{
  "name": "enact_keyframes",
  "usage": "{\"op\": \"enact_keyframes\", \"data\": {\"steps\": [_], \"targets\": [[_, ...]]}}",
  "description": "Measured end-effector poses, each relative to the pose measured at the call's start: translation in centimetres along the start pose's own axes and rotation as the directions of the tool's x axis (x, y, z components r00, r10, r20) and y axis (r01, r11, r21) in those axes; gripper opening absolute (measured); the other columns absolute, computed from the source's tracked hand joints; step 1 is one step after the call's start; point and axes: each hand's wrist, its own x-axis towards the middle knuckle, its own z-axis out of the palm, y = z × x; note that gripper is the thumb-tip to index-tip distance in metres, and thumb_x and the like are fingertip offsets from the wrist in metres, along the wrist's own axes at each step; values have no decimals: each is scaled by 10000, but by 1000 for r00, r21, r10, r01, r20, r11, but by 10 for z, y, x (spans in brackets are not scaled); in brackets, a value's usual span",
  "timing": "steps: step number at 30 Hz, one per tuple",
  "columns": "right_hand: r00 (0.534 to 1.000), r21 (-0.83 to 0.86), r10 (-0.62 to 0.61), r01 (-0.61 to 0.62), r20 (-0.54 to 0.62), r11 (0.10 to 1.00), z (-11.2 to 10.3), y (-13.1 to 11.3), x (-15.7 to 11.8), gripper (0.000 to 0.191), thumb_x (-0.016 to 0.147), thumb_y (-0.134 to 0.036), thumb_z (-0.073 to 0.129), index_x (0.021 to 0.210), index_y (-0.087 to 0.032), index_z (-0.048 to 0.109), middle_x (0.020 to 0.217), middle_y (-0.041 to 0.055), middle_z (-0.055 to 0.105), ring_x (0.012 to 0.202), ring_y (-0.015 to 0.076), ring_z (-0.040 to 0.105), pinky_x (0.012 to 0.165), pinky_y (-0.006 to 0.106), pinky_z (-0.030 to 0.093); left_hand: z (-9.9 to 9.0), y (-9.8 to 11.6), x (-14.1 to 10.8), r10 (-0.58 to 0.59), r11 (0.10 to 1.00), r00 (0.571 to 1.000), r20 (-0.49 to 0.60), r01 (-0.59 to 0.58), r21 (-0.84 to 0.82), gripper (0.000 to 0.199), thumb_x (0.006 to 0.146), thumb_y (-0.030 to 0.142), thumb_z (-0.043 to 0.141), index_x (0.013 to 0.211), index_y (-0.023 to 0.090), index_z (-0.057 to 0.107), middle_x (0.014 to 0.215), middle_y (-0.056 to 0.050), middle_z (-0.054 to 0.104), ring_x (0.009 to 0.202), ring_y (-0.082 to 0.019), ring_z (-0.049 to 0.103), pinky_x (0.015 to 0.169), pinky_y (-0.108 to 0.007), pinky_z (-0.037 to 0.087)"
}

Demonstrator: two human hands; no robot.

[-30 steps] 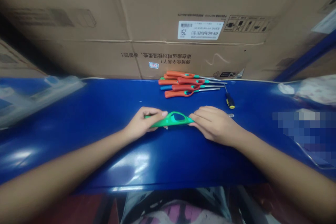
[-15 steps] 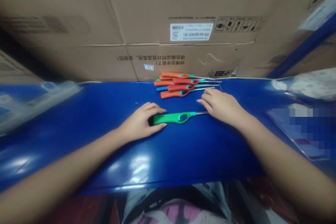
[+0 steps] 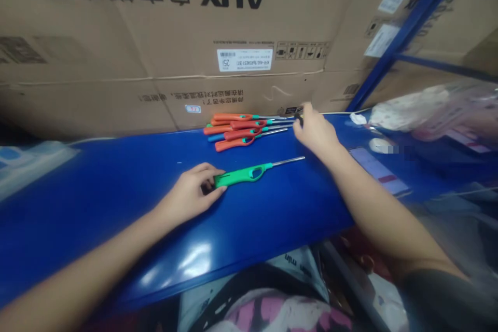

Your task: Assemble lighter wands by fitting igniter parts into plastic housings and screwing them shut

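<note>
A green long-nosed gas lighter (image 3: 237,177) lies on the blue tabletop, its metal barrel pointing right. My left hand (image 3: 192,189) is closed round the butt of its handle, thumb on the near side and fingers on the far side. Behind it lies a pile of several similar lighters (image 3: 235,132), mostly orange and red, with a blue handle partly hidden underneath. My right hand (image 3: 316,129) is beyond the green lighter's tip, just right of the pile's barrels. Its fingers are pinched at a small dark thing that I cannot make out.
A large cardboard box (image 3: 163,41) stands along the back of the blue table (image 3: 128,207). To the right are a phone (image 3: 379,170), a small white object (image 3: 380,145), plastic bags (image 3: 416,109) and a blue metal post (image 3: 404,31). Clear plastic packaging (image 3: 35,166) lies at left.
My right hand has left the green lighter's barrel and moved back beside the pile's tips. The left hand keeps its hold on the handle. The view has turned to the right.
</note>
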Motion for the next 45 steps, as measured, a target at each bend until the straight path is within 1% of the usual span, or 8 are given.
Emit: {"op": "enact_keyframes", "data": {"steps": [5, 9, 22, 27, 30, 35, 40, 45], "targets": [[886, 519, -365, 464, -286, 718, -13, -54, -20, 162, 889, -263, 584, 1008, -195, 671, 1038, 61, 747, 983, 223, 693, 904, 341, 510, 9, 8, -3, 57, 995, 998, -11, -58, -81, 300, 885, 333, 657, 1123, 162, 722, 1022, -78, 688, 748, -149, 645, 728, -280, 565], [875, 781, -457, 395, -159, 483, 2, -105, -34, 128, 857, -294, 636, 911, -198, 703, 981, 36, 764, 913, 207, 700, 871, 349, 527, 13, 12, -7, 100, 992, 995, 28, -97, -82, 297, 903, 323, 674, 1155, 173, 721, 1033, -79, 693, 798, -164, 664, 774, -299, 563], [799, 824, -600, 358, -28, 439, 46, -179, -39, 103, 864, -259, 629, 892, -203, 711, 907, 31, 748, 842, 202, 674, 813, 357, 502, 17, 3, -11, 183, 958, 983, 21, -174, -229, 338, 847, 267, 772, 1169, 172, 734, 1110, -113, 721, 1022, -239, 696, 966, -366, 552], [876, 882, -479, 263, -48, 392, 38, -170, -35, 207, 868, -378, 645, 842, -178, 689, 840, 42, 732, 768, 177, 674, 735, 315, 532, 14, 6, -13, 181, 966, 982, 48, -168, -195, 360, 866, 319, 750, 1184, 152, 728, 1069, -111, 711, 977, -235, 685, 934, -367, 552], [961, 967, -275, 77, -8, 242, 26, -143, -32, 277, 823, -458, 697, 792, -183, 681, 732, 20, 694, 605, 141, 624, 578, 277, 517, 13, 8, -13, 202, 968, 977, 73, -188, -164, 397, 884, 359, 727, 1232, 170, 705, 1120, -110, 703, 1035, -247, 657, 969, -385, 532], [989, 994, -101, -105, 108, 29, 16, -87, -37, 371, 746, -508, 786, 677, -182, 621, 635, -37, 556, 410, 60, 425, 332, 212, 380, 15, 17, -15, 217, 965, 974, 57, -206, -162, 409, 929, 337, 666, 1301, 166, 668, 1191, -117, 691, 1112, -249, 617, 1010, -400, 507], [987, 981, -14, -158, 158, -112, 23, -64, -43, 431, 716, -556, 801, 670, -165, 624, 747, -16, 602, 420, 45, 472, 368, 221, 484, 22, 28, -15, -49, 913, 996, -80, 12, -407, 260, 954, 328, 626, 1116, 172, 756, 1072, -95, 747, 972, -209, 695, 891, -345, 555], [995, 995, 0, -101, 101, 21, 25, -58, -44, 430, 790, -581, 734, 684, -180, 617, 639, -18, 605, 361, 82, 493, 314, 233, 403, 20, 26, -12, -51, 901, 997, -57, 22, -433, 216, 948, 298, 634, 1055, 160, 761, 974, -81, 761, 846, -182, 708, 763, -299, 568]]}}
